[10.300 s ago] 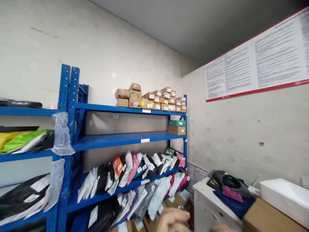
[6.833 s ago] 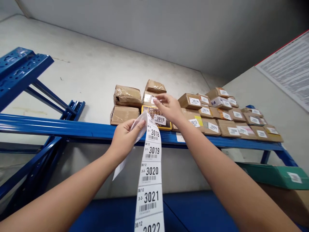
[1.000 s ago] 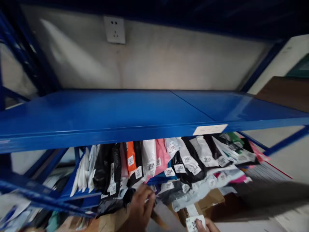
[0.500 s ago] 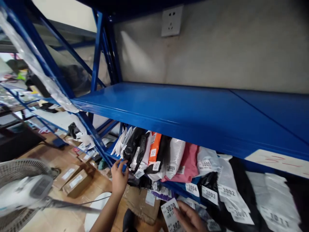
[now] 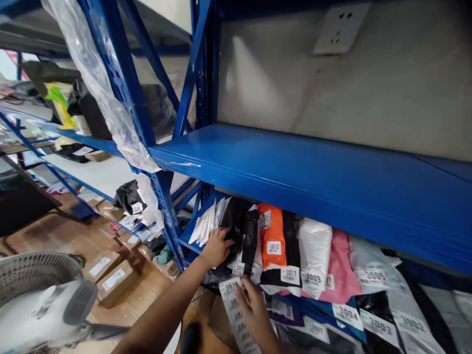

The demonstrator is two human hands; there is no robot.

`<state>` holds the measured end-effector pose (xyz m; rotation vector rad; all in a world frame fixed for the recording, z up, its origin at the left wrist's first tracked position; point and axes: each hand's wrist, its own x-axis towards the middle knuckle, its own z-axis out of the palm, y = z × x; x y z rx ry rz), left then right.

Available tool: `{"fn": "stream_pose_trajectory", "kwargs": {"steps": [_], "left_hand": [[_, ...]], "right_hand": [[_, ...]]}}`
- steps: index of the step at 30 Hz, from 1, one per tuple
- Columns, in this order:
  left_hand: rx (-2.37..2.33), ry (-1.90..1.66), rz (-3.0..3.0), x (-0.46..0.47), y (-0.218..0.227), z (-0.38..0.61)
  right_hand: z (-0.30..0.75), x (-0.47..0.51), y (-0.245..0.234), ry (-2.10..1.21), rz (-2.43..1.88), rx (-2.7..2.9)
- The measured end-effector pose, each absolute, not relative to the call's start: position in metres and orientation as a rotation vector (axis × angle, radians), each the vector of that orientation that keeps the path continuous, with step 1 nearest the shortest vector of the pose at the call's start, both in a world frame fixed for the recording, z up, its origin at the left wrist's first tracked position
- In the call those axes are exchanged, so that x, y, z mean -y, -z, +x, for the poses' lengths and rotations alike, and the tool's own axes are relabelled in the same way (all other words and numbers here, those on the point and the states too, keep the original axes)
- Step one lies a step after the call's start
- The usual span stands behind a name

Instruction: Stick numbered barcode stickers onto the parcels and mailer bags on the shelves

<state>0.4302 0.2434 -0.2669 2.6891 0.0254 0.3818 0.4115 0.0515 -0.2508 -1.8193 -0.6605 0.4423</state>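
Observation:
My left hand (image 5: 217, 248) is at the left end of the parcel row, its thumb and fingers around the edge of a black parcel bag (image 5: 233, 216). My right hand (image 5: 254, 309) pinches a long strip of white number labels (image 5: 236, 314), the top one reading about 3020. Several thin white parcels (image 5: 209, 222) lean just left of my left hand. To the right stand labelled bags: an orange one (image 5: 272, 231) marked 3012, a black one (image 5: 291, 246) marked 3011, a white one (image 5: 313, 246) marked 3009, and a pink one (image 5: 341, 270).
A blue shelf board (image 5: 295, 162) juts out above the parcels. At left rises a blue rack post (image 5: 125, 93) with clear plastic wrap (image 5: 106, 108). A pedestal fan (image 5: 47, 309) and cardboard boxes (image 5: 114, 282) stand on the floor. More labelled bags, including 3003 (image 5: 379, 327), continue rightward.
My view has turned left and come closer to the parcels. My left hand has gone from in front of the row onto the black bag. The label strip now hangs longer below my right hand.

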Motion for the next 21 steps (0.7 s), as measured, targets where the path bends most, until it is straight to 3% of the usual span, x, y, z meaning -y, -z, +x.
{"fn": "stream_pose_trajectory", "kwargs": {"steps": [6,11,15,21], "left_hand": [[0.174,-0.218,2.694,-0.271,0.259,0.440],[0.151,-0.402,2.520,-0.270,0.263,0.433],[-0.225,-0.664,2.088,-0.238,0.281,0.396],[-0.445,-0.533,1.618,-0.209,0.317,0.372]], "right_hand": [[0.450,-0.112,0.270,-0.028,-2.143,0.613],[0.454,-0.109,0.271,0.004,-2.394,0.485],[0.446,-0.099,0.251,-0.161,-2.297,0.476],[0.437,-0.082,0.236,-0.534,-2.047,0.461]]}}
